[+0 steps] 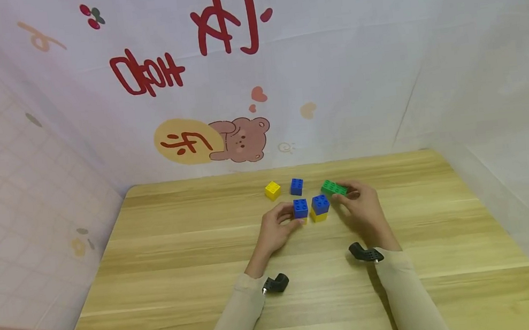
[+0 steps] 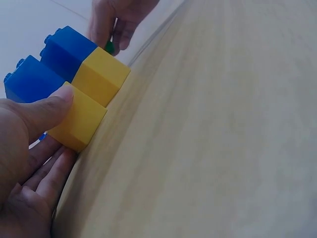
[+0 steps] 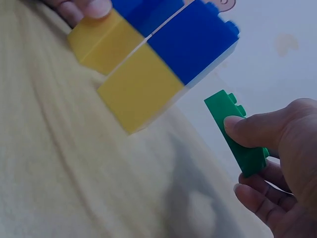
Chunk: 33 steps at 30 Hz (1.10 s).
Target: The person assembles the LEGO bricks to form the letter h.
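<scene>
Both our hands pinch: the right hand (image 1: 364, 203) the green brick (image 1: 332, 187), the left hand (image 1: 273, 230) the left stack (image 1: 300, 208), blue on yellow. Between these we see a second such stack (image 1: 320, 206); behind, on the table (image 1: 194, 280), lie one yellow brick (image 1: 272, 190) and one blue brick (image 1: 297, 186).

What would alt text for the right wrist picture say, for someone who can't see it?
The right hand pinches a green toy brick. Beside it stand two stacks, each a blue brick on a yellow brick; the left hand holds the farther stack.
</scene>
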Motion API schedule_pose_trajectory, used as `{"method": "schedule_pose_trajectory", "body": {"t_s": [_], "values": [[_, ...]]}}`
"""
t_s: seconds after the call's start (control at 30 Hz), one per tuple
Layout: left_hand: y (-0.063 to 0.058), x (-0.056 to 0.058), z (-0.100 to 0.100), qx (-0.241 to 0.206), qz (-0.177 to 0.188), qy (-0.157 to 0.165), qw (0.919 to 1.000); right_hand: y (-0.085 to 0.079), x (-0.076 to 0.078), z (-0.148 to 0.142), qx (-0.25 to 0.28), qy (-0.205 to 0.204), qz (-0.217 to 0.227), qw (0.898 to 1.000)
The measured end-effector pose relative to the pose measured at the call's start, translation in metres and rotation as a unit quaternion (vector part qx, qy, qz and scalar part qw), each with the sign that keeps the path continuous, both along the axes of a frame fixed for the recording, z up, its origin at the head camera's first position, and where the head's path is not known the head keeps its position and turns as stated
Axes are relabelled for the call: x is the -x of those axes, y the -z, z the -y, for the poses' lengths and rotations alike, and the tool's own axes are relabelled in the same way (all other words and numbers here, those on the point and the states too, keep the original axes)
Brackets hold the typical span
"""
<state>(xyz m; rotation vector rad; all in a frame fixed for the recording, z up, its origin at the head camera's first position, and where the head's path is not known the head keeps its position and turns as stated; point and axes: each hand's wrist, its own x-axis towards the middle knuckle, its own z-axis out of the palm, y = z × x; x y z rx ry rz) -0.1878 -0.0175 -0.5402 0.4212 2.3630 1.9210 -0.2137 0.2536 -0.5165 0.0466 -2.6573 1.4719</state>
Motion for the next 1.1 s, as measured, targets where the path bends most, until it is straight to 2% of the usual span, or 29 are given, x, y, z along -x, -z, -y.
{"method": "schedule_pose_trajectory", "body": {"t_s": [0.27, 0.6, 1.1], "values": [[-0.003, 0.002, -0.001, 0.007, 0.0, 0.01, 0.9999, -0.014, 0.002, -0.002, -0.009, -0.021, -0.028, 0.999], [-0.001, 0.0, 0.0, 0.003, -0.004, 0.009, 0.9999, -0.024, -0.005, 0.002, 0.004, -0.045, -0.069, 0.997], [0.0, -0.003, 0.004, 0.003, -0.002, 0.012, 0.9999, -0.041, -0.017, 0.014, -0.005, -0.073, -0.066, 0.995]]}}
